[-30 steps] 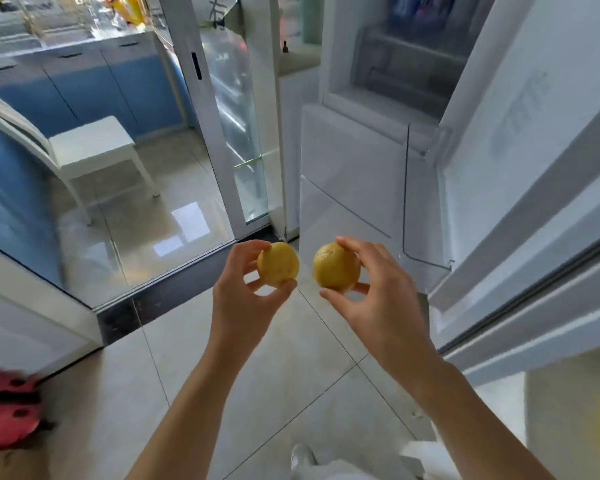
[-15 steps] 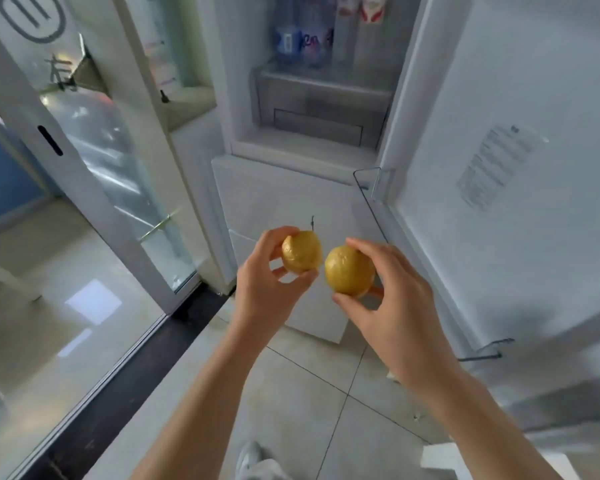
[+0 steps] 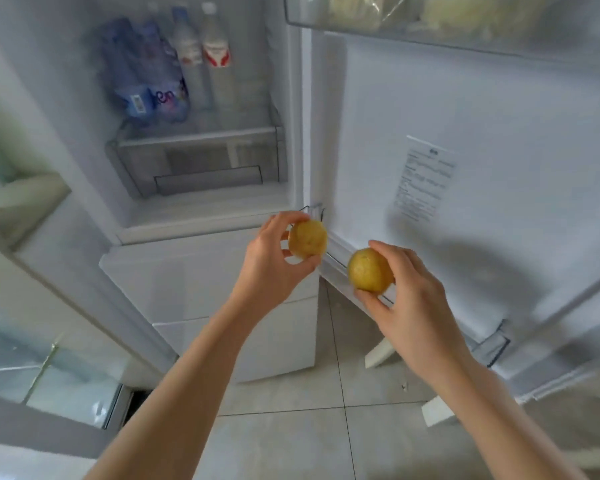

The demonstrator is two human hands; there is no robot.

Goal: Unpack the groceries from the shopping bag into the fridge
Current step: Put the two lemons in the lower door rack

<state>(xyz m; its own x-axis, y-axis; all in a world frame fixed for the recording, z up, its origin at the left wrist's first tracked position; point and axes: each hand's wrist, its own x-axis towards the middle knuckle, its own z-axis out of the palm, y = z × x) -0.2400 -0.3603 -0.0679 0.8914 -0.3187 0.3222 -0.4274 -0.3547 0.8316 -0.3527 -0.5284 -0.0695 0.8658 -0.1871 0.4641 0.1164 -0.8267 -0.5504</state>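
Observation:
My left hand (image 3: 269,261) grips a round yellow fruit (image 3: 308,239) between thumb and fingers, held up in front of the open fridge (image 3: 201,216). My right hand (image 3: 413,306) grips a second yellow fruit (image 3: 368,269), lower and to the right, in front of the open fridge door (image 3: 465,188). The two fruits are a little apart and do not touch. Inside the fridge, a clear drawer (image 3: 201,161) sits below a shelf. The shopping bag is not in view.
On the shelf stand a blue pack of bottles (image 3: 142,74) and two white bottles (image 3: 205,57). A door bin (image 3: 447,19) with packets hangs at the top right. Closed white freezer drawers (image 3: 208,292) lie below. A glass door (image 3: 49,341) stands at the left over the tiled floor (image 3: 291,438).
My view has swung up and right, from the floor and glass door to the fridge interior. Both hands have risen toward the fridge and the two fruits have moved apart.

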